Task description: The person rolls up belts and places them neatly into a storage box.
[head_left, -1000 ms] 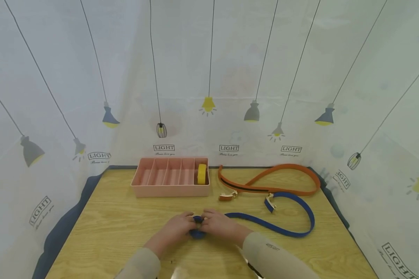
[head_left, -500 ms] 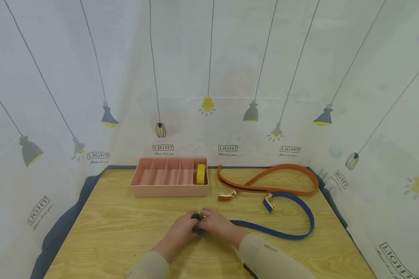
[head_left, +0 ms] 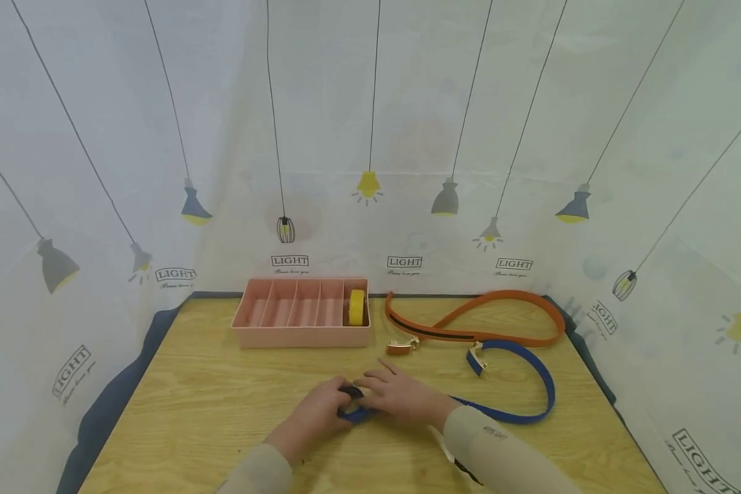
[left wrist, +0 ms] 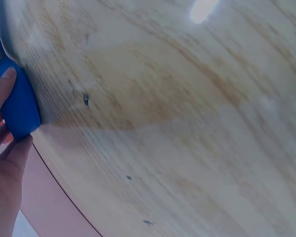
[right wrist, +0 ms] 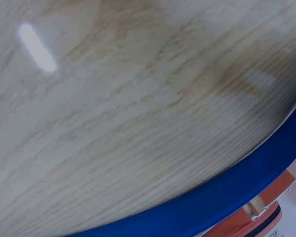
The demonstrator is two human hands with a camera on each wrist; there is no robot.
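A blue belt [head_left: 356, 414], its end curled into a small coil, stands on edge on the wooden table [head_left: 222, 384]. My left hand [head_left: 311, 415] holds the coil's left side; in the left wrist view its thumb and fingers pinch the blue strap [left wrist: 22, 101]. At the coil's right side, my right hand [head_left: 407, 399] has the strap between thumb and fingers, with other fingers spread; its palm hides part of the belt. From there the belt runs right in a wide curve to its gold buckle [head_left: 478, 355].
An orange belt [head_left: 506, 336] lies looped at the back right, its gold buckle [head_left: 414, 343] near the tray. The pink divided tray [head_left: 302, 337] stands at the back, with a yellow coiled belt [head_left: 357, 308] in its rightmost compartment. A printed curtain [head_left: 346, 137] surrounds the table.
My right hand has shifted right, its fingers more spread, and the coil is more visible between the hands. The left hand keeps its hold. The orange belt and tray are unchanged.
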